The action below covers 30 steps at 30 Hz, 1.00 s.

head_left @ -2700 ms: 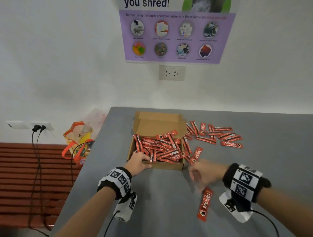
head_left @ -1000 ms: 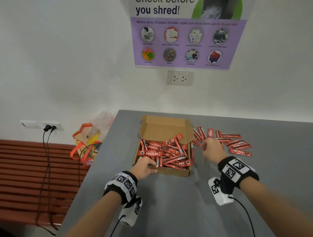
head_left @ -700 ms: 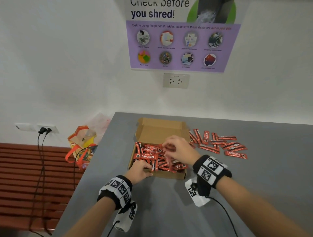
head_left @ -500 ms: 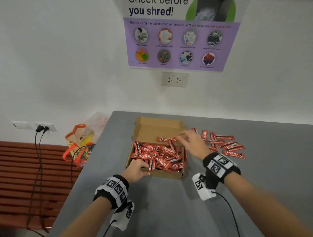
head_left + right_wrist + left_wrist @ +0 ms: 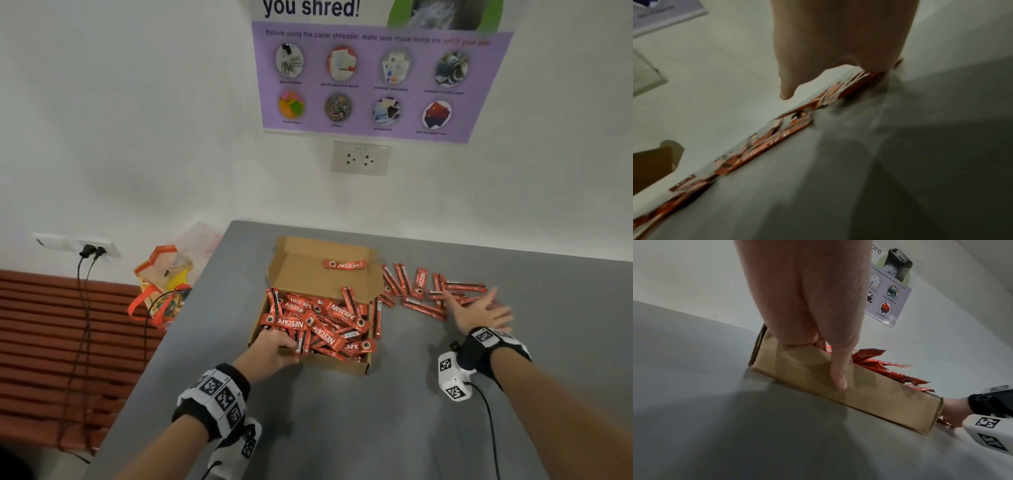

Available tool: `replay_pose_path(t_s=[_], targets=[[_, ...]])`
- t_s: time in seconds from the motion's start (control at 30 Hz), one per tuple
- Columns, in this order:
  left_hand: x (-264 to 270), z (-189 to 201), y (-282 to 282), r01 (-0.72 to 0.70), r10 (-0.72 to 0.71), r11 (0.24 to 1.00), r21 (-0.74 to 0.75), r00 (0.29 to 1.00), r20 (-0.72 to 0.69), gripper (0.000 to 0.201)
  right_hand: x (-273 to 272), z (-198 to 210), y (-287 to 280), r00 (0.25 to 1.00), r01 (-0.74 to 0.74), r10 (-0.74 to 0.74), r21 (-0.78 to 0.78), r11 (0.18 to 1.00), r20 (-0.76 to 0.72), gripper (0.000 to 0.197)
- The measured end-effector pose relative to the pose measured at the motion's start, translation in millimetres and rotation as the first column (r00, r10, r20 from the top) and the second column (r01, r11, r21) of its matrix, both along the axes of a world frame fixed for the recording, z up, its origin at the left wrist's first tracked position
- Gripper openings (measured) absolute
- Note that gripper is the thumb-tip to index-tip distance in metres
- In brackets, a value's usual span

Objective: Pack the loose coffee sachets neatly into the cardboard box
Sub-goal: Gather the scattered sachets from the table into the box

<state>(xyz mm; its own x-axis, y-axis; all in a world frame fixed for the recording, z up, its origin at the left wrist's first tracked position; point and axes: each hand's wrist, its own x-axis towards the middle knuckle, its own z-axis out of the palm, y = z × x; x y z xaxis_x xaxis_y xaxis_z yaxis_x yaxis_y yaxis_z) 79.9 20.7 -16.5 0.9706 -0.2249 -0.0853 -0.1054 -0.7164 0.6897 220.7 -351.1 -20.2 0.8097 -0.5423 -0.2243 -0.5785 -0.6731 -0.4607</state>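
Note:
The open cardboard box [image 5: 337,365] stands mid-table, heaped with red coffee sachets [image 5: 325,329]. One sachet [image 5: 344,264] lies on the raised lid. My left hand [image 5: 291,344] grips the box's front wall near its left corner. In the left wrist view the thumb [image 5: 838,382] presses the outside of the box [image 5: 869,395] while the fingers hook over the rim. Right of the box lie several loose sachets [image 5: 419,284]. My right hand [image 5: 486,308] lies flat on them with its fingers spread. The right wrist view shows those sachets [image 5: 777,136] edge-on under my right hand [image 5: 830,78].
The grey table [image 5: 342,428] ends at a white wall behind the box. Left of the table, a plastic bag [image 5: 164,284] sits on a wooden bench [image 5: 41,342], and black cables [image 5: 82,308] hang from a wall socket. The table's left edge runs close to the box.
My right hand left the box and swung right onto the loose sachets. One sachet now lies on the lid. The left hand has kept its grip on the box front.

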Motion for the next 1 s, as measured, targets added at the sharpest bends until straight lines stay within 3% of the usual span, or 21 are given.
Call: replay_pose_path(t_s=[0.17, 0.3, 0.53, 0.63, 0.8, 0.9, 1.0], targets=[[1.5, -1.5, 0.3, 0.007, -0.006, 1.000, 0.005, 1.000, -0.027, 0.016, 23.9, 4.3, 8.8, 0.981, -0.192, 0.192, -0.008, 0.981, -0.042, 0.098], [2.0, -2.6, -0.8, -0.004, 0.004, 1.000, -0.005, 0.999, -0.040, 0.019, 36.6, 8.1, 23.6, 0.909, -0.412, 0.408, -0.034, 0.911, -0.091, 0.097], [1.9, -3.4, -0.5, -0.015, 0.015, 1.000, -0.016, 0.999, -0.040, 0.019, 27.9, -2.9, 64.2, 0.648, -0.762, 0.739, -0.177, 0.623, -0.187, 0.101], [1.4, -3.4, -0.1, -0.020, 0.019, 1.000, -0.017, 0.998, -0.052, 0.018, 16.8, -7.9, 71.5, 0.613, -0.787, 0.775, -0.199, 0.583, -0.152, 0.089], [0.5, -0.2, -1.6, -0.021, 0.020, 1.000, -0.018, 0.999, -0.034, 0.017, -5.2, 1.1, 83.8, 0.593, -0.790, 0.794, -0.287, 0.542, -0.132, 0.052], [0.1, 1.1, -1.2, -0.007, 0.006, 1.000, -0.030, 1.000, -0.028, 0.018, -13.4, 5.3, 95.9, 0.574, -0.802, 0.810, -0.282, 0.527, -0.117, 0.057], [-0.5, 2.8, -0.6, 0.012, -0.013, 0.999, -0.034, 1.000, -0.008, 0.017, -14.8, 5.6, 100.7, 0.594, -0.790, 0.803, -0.220, 0.573, -0.042, 0.055]])
